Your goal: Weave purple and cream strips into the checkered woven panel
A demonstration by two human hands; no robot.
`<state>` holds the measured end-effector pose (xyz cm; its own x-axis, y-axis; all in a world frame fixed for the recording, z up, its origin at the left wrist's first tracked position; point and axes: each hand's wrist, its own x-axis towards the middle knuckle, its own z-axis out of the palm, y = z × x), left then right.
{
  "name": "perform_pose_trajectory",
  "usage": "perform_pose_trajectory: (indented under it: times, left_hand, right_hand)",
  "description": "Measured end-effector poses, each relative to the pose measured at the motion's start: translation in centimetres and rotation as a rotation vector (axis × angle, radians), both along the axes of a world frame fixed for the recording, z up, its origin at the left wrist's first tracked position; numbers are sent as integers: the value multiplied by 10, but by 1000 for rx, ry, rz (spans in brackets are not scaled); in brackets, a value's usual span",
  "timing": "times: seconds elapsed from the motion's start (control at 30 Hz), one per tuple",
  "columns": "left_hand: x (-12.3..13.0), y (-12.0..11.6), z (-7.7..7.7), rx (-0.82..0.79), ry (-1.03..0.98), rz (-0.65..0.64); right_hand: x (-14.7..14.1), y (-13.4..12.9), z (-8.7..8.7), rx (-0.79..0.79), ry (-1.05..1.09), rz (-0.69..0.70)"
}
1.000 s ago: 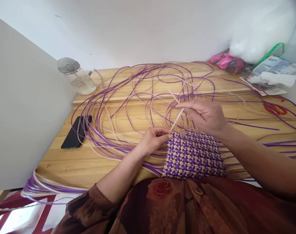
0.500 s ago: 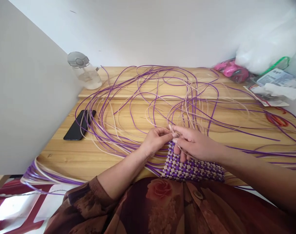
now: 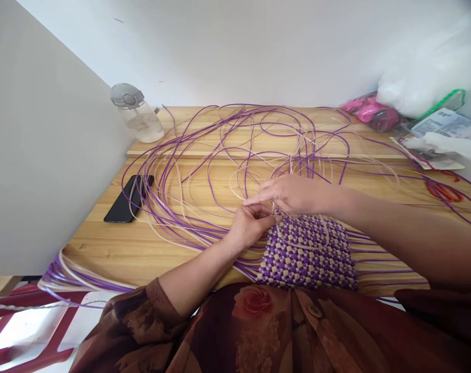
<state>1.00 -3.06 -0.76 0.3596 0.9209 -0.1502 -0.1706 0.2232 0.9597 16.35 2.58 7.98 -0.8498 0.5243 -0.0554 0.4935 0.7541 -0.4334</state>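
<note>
A woven panel [image 3: 305, 259] in a purple and beige check lies against the table's front edge, close to my body. My left hand [image 3: 249, 224] pinches the panel's upper left corner between thumb and fingers. Over the panel's far edge, my right hand [image 3: 290, 192] reaches across from the right, its fingers bent down beside the left fingertips. A beige strand [image 3: 303, 247] loops down over the panel from between the hands. What the right fingertips grip is partly hidden, though a beige strand passes there. Long purple and beige strands [image 3: 161, 207] fan out from the panel.
A black phone [image 3: 122, 202] lies at the left, under some strands. A clear bottle with a grey lid [image 3: 140, 122] stands behind it. Pink items in plastic [image 3: 373, 111], papers [image 3: 441, 132] and a red coil [image 3: 443, 190] sit at the right. Walls bound the table [image 3: 103, 254].
My right hand has lifted off the panel and turned palm down above its far edge, uncovering more weave. A beige loop now lies across the panel. My left hand stays at the corner.
</note>
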Motion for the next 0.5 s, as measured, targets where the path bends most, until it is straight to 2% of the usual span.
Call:
perform_pose_trajectory:
  times: [0.13,0.33,0.43,0.5]
  left_hand:
    - [1,-1,-1,20,34,26]
    - [2,-3,-3,16,12,19]
    - [3,-3,-4,-39,-2,27]
    - [3,-2,-4,-103,1,22]
  right_hand:
    - [1,16,-3,-40,-44,35]
    - [31,30,-1,265,-32,85]
    - [46,22,3,328,-32,92]
    - [47,10,9,288,-29,109]
